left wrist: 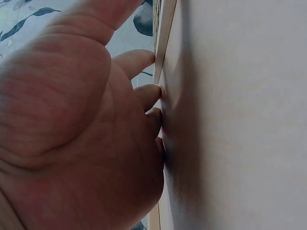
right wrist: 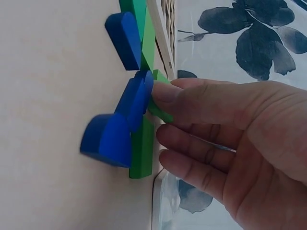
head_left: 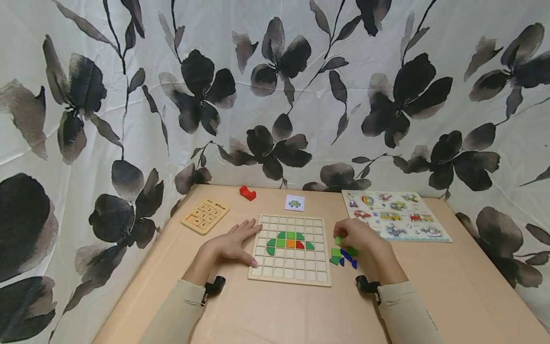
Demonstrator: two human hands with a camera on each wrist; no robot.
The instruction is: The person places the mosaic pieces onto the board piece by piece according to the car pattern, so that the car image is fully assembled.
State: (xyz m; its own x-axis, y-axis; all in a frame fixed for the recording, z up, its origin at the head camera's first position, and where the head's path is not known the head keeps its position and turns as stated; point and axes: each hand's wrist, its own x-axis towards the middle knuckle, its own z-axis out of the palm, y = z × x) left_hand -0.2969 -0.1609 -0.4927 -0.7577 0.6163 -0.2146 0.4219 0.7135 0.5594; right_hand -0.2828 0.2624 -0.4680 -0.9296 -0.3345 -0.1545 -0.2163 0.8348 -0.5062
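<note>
A wooden grid board [head_left: 290,275] lies mid-table, with green, orange and red pieces set in some of its squares. My left hand [head_left: 232,242] rests at the board's left edge, fingers spread and thumb on the near corner; the left wrist view shows its palm [left wrist: 72,139] beside the edge. Right of the board, my right hand [head_left: 358,234] pinches a green block [head_left: 338,240] between thumb and fingers. Under and beside that hand lie loose green blocks [head_left: 335,260] and several blue blocks [right wrist: 115,139]. The pinched block is partly hidden by the thumb [right wrist: 168,92].
A small pattern card [head_left: 294,203] lies behind the board. Back left are a wooden number board [head_left: 205,216] and a red piece [head_left: 248,193]. A picture board [head_left: 412,229] with vehicle drawings lies back right. A floral curtain [head_left: 275,95] hangs behind the table.
</note>
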